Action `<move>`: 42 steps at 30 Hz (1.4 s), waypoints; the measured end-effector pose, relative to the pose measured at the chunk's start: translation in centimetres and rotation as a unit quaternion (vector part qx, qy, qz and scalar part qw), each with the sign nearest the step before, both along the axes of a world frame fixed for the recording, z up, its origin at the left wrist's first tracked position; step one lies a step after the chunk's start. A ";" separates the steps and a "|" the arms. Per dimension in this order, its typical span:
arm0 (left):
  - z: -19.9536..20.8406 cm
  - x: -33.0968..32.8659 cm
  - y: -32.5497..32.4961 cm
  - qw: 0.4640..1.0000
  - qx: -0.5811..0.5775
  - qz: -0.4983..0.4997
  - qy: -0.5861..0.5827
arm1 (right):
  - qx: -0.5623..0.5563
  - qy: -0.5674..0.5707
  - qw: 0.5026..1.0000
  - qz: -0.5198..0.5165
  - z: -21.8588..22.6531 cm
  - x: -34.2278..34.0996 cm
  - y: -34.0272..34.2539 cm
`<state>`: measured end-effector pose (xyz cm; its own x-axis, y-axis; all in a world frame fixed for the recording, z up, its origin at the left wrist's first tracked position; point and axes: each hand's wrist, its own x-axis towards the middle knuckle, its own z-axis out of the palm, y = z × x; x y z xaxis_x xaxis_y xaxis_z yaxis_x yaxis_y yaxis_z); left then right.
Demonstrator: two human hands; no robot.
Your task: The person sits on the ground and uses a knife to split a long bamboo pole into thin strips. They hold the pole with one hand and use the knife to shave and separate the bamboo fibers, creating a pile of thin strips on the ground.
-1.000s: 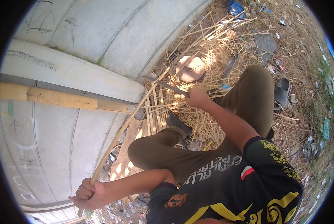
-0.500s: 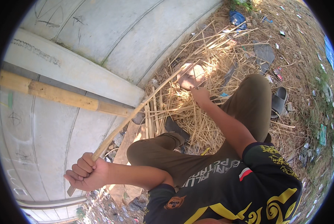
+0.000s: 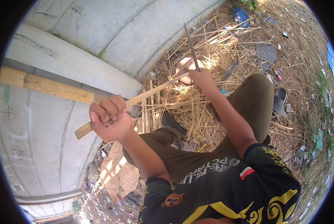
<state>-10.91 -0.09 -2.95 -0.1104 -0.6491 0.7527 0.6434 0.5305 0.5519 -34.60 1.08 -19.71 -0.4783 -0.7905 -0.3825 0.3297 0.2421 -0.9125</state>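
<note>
Pale bamboo strip gripped in left hand, dark blade in right

The left hand is clamped on a long, pale tan bamboo strip, its fingers curled over the strip close to its lower-left end, which projects a little beyond the fist. From there the strip rises slantwise to the right, above the ground, and its narrower far end reaches the right hand. Whether that end touches the right hand or merely passes beside it cannot be determined.

The right hand is closed around the handle of a long, dark, narrow-bladed metal knife; the handle is mostly covered by the fingers. The blade points away from the person, its tip leaning slightly left.

Behind the blade and the strip's far end sits a pinkish, rounded block, partly hidden. Loose straw-coloured split strips litter the ground around it. A black open sandal lies right of the person's raised knee. A yellowish round bamboo pole runs along the pale grey panelled wall to the left.
</note>
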 end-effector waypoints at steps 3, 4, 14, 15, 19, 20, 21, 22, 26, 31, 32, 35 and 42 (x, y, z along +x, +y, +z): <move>-0.1 0.4 -0.3 1.000 0.022 -0.011 -0.001 | -0.020 -0.036 0.999 0.025 0.2 0.2 0.4; -0.3 0.5 -0.5 0.999 0.020 -0.025 0.011 | -0.033 -0.043 0.998 0.033 0.2 0.3 0.7; -0.9 -0.2 0.1 0.998 -0.008 -0.020 -0.051 | -0.045 0.063 0.995 0.061 2.5 1.6 5.0; -0.6 -1.0 0.2 0.998 -0.008 -0.023 -0.063 | -0.049 0.095 0.993 0.048 -0.9 1.4 4.8; 0.1 -0.9 0.5 0.991 0.009 -0.064 -0.115 | 0.029 -0.003 0.994 0.107 -4.8 3.1 4.0; 0.4 -0.8 0.9 0.990 0.019 -0.075 -0.118 | 0.040 -0.050 0.993 0.100 -5.1 3.5 4.0; 0.6 -0.7 1.0 0.988 0.028 -0.083 -0.123 | 0.050 -0.098 0.989 0.096 -5.4 4.2 4.0; 0.5 -0.8 0.7 0.989 0.036 -0.085 -0.118 | 0.059 -0.145 0.983 0.091 -5.6 4.5 3.9; -0.4 -1.7 -0.1 0.990 0.030 -0.091 -0.108 | 0.079 -0.117 0.987 0.078 -5.7 4.4 3.4; -0.8 -2.0 0.1 0.994 0.010 -0.066 -0.086 | -0.059 0.154 0.986 -0.010 -1.6 5.5 4.8; -0.9 -2.0 0.0 0.995 0.007 -0.057 -0.084 | -0.099 0.195 0.976 -0.021 -0.1 5.5 5.5; -1.0 -2.1 -0.9 0.992 -0.042 -0.067 -0.097 | -0.214 0.145 0.966 -0.019 -3.9 5.4 5.1; -1.7 0.2 -1.5 0.995 0.034 0.045 -0.083 | 0.119 0.233 0.942 0.210 -6.7 4.3 4.8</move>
<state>-10.66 -1.62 -4.64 -0.1680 -0.7115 0.6823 0.4914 0.5396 0.6836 -30.33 5.87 -26.46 -0.3022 -0.8658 -0.3988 -0.2627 0.4778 -0.8382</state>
